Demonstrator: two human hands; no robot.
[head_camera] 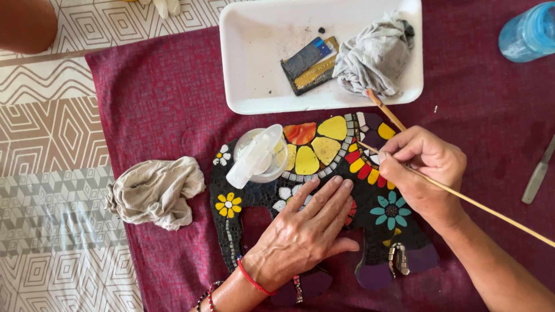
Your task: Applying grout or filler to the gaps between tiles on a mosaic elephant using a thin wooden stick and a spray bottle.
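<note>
A black elephant-shaped mosaic with yellow, orange and red tiles and small flowers lies on a maroon cloth. My left hand presses flat on its middle, fingers spread, a red string bracelet at the wrist. My right hand pinches a thin wooden skewer, whose tip touches the tile rows near the upper right of the mosaic. A second wooden stick passes behind the fingers toward the tray. A clear spray bottle lies on the mosaic's upper left.
A white tray behind the mosaic holds a grey rag and dirty plastic cards. A crumpled beige cloth lies left. A blue bottle stands at top right, a metal tool at the right edge. Patterned mat at left.
</note>
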